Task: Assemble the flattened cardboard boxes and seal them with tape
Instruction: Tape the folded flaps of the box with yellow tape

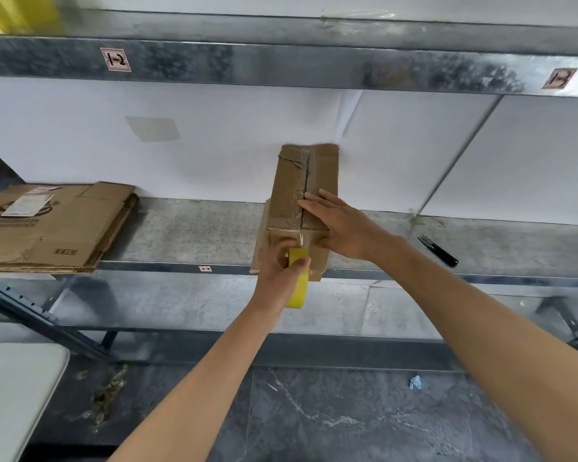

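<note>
At frame centre the box (291,201) on the shelf (187,235), likely light and stiff, is best steadied beside its seam, where the right hand (337,221) presses straight-fingered while the left hand (276,278) grips tape (298,291).

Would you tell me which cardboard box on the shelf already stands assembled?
The upright box under the right hand; the flattened boxes at the left lie stacked.

Black snips (438,251) on the grey metal shelf (194,231), pale paper scrap (415,382) on dark floor (347,411)
</note>
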